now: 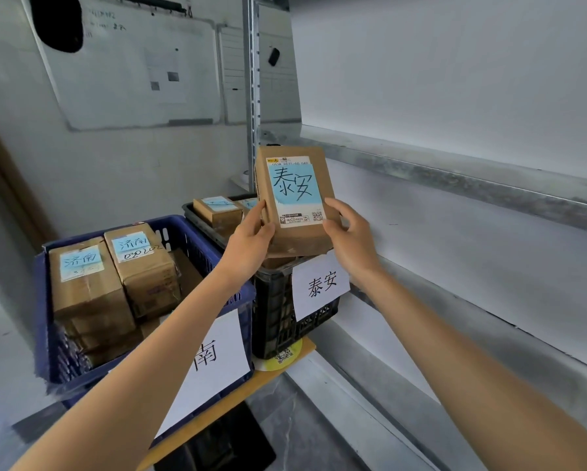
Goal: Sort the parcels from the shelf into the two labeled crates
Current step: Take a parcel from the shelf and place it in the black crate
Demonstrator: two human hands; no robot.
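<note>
I hold a brown cardboard parcel with a blue handwritten label 泰安, tilted up over the black crate. My left hand grips its lower left edge and my right hand grips its lower right edge. The black crate bears a white paper sign 泰安 and holds other brown parcels at its far end. To the left stands a blue crate with a white sign partly hidden by my left forearm; its parcels carry blue labels 济南.
Both crates rest on a wooden board. A grey metal shelf unit runs along the right with bare boards. A whiteboard hangs on the wall behind, and a shelf post rises beside the black crate.
</note>
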